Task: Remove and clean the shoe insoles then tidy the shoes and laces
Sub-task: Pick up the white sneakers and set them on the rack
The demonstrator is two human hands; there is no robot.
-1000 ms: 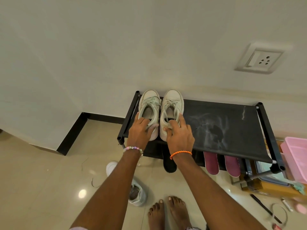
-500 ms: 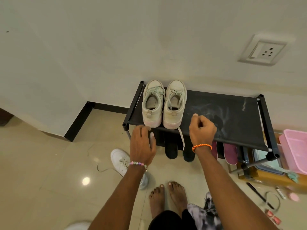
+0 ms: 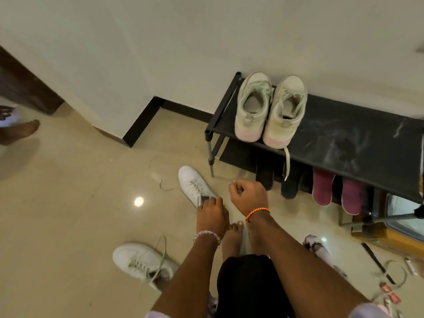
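Rack point(image 3: 344, 134) holds two pale green shoes point(image 3: 270, 109) on top. Two white shoes point(image 3: 195, 184) lie on the floor. Left hand point(image 3: 212, 215) reaches down to one white shoe, its fingers hidden; I cannot tell its grip. Right hand point(image 3: 249, 195) is a fist holding nothing.

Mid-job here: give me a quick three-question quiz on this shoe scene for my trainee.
1. True or false: the beige pair stands on the rack's top shelf.
2. How many white sneakers lie on the floor?
3. Which hand is at the white sneaker nearer the rack? A) left hand B) right hand

Key: 1 true. 2 two: that one and the second white sneaker. 3 A.
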